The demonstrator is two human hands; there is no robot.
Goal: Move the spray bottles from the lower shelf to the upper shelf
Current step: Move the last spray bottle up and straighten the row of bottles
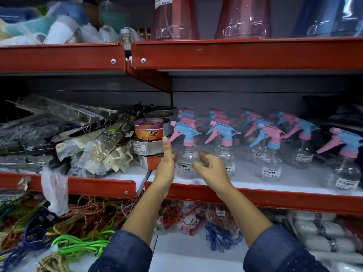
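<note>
Several clear spray bottles with pink and blue trigger heads stand in rows on the white lower shelf with its red front lip. The front-left spray bottle has a blue head and a pink collar. My left hand is against its left side with fingers straight. My right hand hovers at its right side, fingers curled and apart, not closed on it. Beside it stands another front spray bottle. The upper shelf is red and carries tall red and blue plastic containers.
Stacked tape rolls sit just left of my left hand. Bagged hardware and wire racks crowd the left bay. Coloured cords fill the shelf below. White packs lie at the lower right.
</note>
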